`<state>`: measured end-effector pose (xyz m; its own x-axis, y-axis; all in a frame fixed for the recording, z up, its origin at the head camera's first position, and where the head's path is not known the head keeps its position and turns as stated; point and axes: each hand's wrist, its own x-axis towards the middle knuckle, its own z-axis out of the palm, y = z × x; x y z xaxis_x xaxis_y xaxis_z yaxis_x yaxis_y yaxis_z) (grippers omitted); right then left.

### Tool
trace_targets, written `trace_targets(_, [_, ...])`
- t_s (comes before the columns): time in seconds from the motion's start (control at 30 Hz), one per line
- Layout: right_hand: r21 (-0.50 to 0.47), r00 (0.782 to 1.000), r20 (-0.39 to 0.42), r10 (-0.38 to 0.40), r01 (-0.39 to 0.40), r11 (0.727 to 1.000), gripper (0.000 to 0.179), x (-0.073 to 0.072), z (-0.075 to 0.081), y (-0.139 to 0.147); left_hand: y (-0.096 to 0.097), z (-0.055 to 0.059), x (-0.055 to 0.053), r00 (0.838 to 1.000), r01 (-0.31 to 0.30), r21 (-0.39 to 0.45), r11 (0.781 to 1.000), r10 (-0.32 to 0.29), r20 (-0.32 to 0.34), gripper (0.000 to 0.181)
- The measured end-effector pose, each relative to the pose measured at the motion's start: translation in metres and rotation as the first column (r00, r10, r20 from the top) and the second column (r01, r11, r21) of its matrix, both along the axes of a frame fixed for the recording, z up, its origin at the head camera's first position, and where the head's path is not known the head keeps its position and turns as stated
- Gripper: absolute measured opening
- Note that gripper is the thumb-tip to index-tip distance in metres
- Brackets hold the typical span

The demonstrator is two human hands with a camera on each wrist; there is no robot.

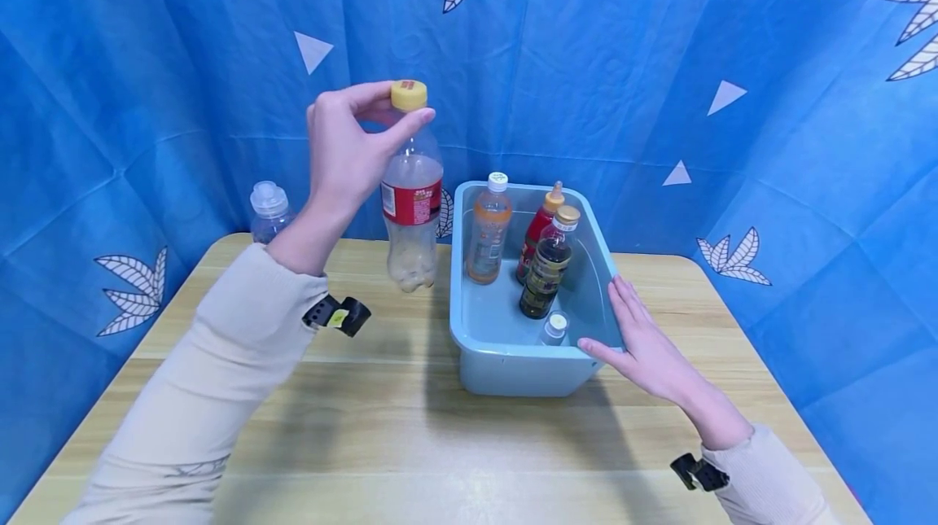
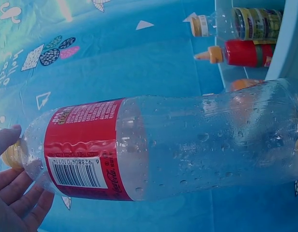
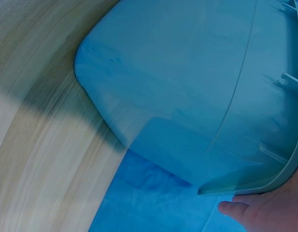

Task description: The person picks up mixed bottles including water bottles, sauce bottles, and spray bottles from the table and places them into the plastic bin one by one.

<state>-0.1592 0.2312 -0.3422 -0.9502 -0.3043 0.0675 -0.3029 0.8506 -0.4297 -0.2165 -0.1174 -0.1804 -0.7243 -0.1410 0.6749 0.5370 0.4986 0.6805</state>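
My left hand (image 1: 348, 146) pinches a clear plastic cola bottle (image 1: 413, 203) at its yellow cap and neck. The bottle hangs upright above the table, just left of a light blue bin (image 1: 506, 370). A red label (image 2: 83, 150) with a barcode wraps it in the left wrist view, and droplets cling inside. My right hand (image 1: 648, 350) rests on the bin's right front corner, fingers straight along the rim. Inside the bin stand an orange-tinted bottle (image 1: 489, 232), a red squeeze bottle (image 1: 537, 232), a dark bottle (image 1: 545, 273) and a small white-capped bottle (image 1: 555, 328).
Another clear bottle (image 1: 269, 207) stands at the back left of the wooden table (image 1: 352, 444), partly hidden by my left forearm. A blue patterned curtain (image 1: 586, 61) hangs behind the table and along its sides.
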Motion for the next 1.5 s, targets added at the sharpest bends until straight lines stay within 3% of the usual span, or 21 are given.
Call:
trace_targets(0.63, [0.005,1.000,0.008,0.000,-0.001,1.000,0.091,-0.002,-0.001,0.000,0.031,0.013,-0.009,0.998,0.066,-0.014,0.998,-0.066,-0.002,0.042])
trace_targets(1.5, [0.007,1.000,0.018,-0.009,0.009,1.000,0.092,-0.001,0.000,-0.001,0.074,0.009,-0.025,0.989,0.149,0.004,0.989,-0.150,0.013,0.040])
